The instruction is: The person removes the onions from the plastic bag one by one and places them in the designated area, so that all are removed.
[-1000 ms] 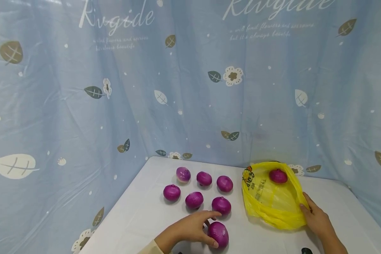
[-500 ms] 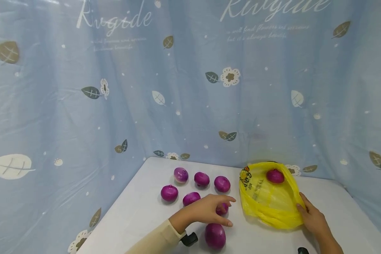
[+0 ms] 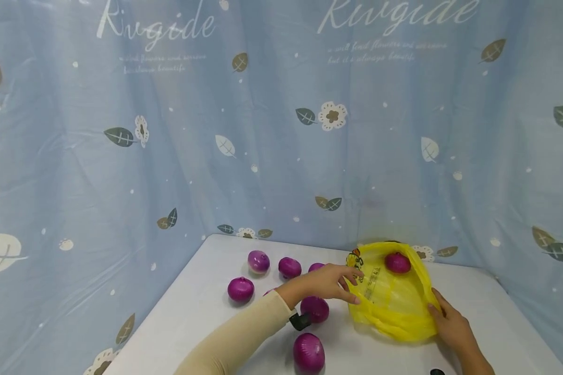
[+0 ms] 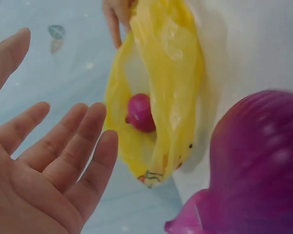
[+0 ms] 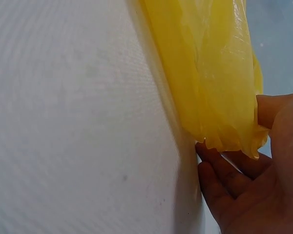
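A yellow plastic bag (image 3: 389, 323) lies with its mouth open on the table's right half, one purple onion (image 3: 398, 263) inside. My right hand (image 3: 454, 325) pinches the bag's right rim between thumb and fingers, as the right wrist view also shows. At the bag's left edge is my left hand (image 3: 330, 282), its fingers spread and nothing in them; the left wrist view shows its bare palm (image 4: 39, 195). Beneath that wrist sits another onion (image 3: 316, 310), large and close in the left wrist view. Nearer the front stands one more onion (image 3: 309, 353).
Several more purple onions (image 3: 241, 289) sit on the white table (image 3: 192, 312) to the left, some partly hidden by the left arm. A blue patterned curtain (image 3: 262, 130) hangs behind and along the sides.
My left hand has let go of the front onion, which stays on the table, and has moved right and away from me to the bag. The right hand keeps its hold on the bag.
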Demonstrator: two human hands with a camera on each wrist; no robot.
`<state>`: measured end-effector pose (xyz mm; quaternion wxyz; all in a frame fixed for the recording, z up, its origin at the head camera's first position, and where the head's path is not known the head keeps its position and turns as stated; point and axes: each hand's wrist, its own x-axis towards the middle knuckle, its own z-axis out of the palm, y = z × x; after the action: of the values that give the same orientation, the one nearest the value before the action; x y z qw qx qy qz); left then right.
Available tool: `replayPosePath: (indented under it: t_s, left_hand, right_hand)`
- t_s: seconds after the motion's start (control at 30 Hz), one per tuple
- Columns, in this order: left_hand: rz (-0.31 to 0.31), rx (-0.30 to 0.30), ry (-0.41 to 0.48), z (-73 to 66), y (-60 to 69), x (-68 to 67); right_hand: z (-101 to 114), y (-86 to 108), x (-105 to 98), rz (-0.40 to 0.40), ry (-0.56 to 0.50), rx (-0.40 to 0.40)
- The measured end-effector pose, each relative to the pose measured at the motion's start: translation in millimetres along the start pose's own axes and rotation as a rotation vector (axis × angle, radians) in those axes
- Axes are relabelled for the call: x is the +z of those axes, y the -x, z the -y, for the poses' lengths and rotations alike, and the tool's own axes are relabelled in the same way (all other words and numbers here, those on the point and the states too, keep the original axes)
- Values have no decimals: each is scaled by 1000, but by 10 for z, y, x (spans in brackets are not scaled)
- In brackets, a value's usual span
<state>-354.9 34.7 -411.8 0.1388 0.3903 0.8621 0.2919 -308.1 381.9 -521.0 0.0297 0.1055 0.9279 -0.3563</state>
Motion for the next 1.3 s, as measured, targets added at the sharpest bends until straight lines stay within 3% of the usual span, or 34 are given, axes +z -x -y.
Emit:
replayPosePath:
  t_s: [0.13, 0.3, 0.63, 0.9, 1.3]
  left_hand:
    - [-9, -28, 34, 41, -274, 33]
    - [7, -56, -47, 88, -564, 87]
    - [69, -103, -120, 17, -913, 192]
    - [79, -161, -132, 34, -1032, 247]
    - [-19, -248, -49, 88, -1196, 387]
  right_hand:
    - [-15, 28, 21, -3, 8, -13]
    - [21, 46, 4, 9, 18, -50]
    - [-6, 74, -46, 31, 54, -75]
    - [-53, 78, -82, 43, 26, -83]
    - [-98, 67, -82, 65, 7, -85]
